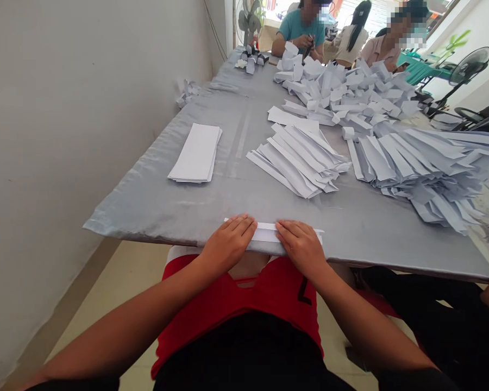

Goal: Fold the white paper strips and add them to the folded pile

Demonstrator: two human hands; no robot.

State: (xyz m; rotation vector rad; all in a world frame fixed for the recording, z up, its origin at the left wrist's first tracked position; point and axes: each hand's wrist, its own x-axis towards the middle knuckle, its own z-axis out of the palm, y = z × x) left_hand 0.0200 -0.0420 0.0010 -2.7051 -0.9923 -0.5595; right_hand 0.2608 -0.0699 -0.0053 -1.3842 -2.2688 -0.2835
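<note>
White paper strip (265, 234), beneath left fingers (244, 221) and right fingers (290, 228), laid together, grip unclear

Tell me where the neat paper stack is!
In the head view, the neat paper stack lies left of centre on the grey tablecloth, beyond the left hand and left of the nearest folded-strip pile.

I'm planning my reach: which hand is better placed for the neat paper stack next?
Probably the left hand: the neat paper stack is closer to it than to the right hand. Both touch the folded paper.
</note>
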